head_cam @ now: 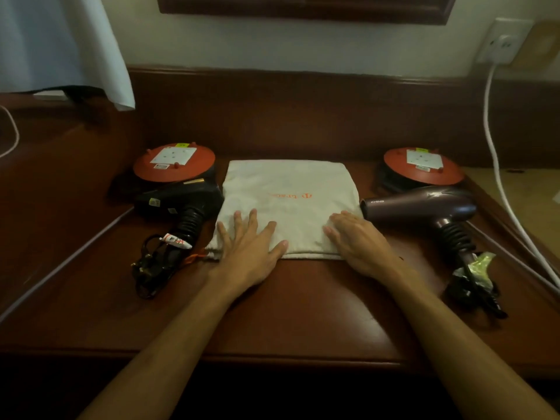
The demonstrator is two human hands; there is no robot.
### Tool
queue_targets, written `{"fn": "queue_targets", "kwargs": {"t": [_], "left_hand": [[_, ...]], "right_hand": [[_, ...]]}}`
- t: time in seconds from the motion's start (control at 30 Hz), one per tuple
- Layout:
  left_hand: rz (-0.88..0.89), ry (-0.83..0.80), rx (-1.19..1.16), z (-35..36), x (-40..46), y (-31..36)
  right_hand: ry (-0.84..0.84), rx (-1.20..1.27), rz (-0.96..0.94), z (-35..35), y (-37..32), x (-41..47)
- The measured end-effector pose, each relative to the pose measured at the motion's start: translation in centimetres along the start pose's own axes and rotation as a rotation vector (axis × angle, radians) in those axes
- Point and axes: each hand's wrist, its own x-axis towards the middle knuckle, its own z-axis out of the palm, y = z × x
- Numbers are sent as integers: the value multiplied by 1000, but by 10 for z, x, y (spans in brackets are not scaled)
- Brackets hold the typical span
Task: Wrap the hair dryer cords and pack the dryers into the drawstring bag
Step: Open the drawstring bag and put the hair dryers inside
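A cream drawstring bag (291, 189) with orange lettering lies flat in the middle of the wooden table (303, 304). My left hand (251, 247) rests flat on its near left corner, fingers spread. My right hand (357, 241) lies flat on its near right corner. A black hair dryer (181, 204) lies to the left of the bag, its black cord (154, 268) loosely bunched toward me with a white tag on it. A dark purple hair dryer (424, 204) lies to the right, its cord (475, 286) bunched near the table's right edge.
Two orange round cord reels stand behind the dryers, one at the left (174, 162) and one at the right (422, 165). A white cable (497, 165) hangs from a wall socket (503, 40) at the right. A white cloth (60, 40) hangs at the upper left.
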Motion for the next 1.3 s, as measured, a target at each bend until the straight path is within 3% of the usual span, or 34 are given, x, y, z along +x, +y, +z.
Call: {"fn": "queue_targets", "kwargs": {"t": [0.1, 0.17, 0.23, 0.33, 0.43, 0.53, 0.6, 0.77, 1.03, 1.13, 1.3], "left_hand": [[160, 186, 4, -9, -12, 28], [293, 197, -89, -13, -16, 51], [348, 168, -137, -12, -12, 72], [311, 204, -191, -5, 0, 97], [249, 232, -269, 0, 10, 110], [213, 230, -319, 0, 16, 112], [200, 222, -355, -4, 17, 111], [214, 241, -425, -22, 25, 112], [296, 28, -458, -62, 53, 108], [324, -29, -463, -80, 61, 114], [413, -46, -520, -95, 70, 127]], "right_hand": [[426, 53, 23, -25, 4, -22], [564, -62, 132, -46, 17, -36], [528, -102, 344, -67, 35, -44], [326, 23, 604, -87, 64, -53], [39, -137, 622, -88, 79, -64], [-71, -63, 647, -97, 88, -70], [-49, 57, 667, -104, 93, -75], [237, 344, 599, -95, 90, -98], [455, 839, 548, -96, 65, -156], [426, 870, 418, -96, 50, -180], [179, 742, 143, -86, 20, -179]]}}
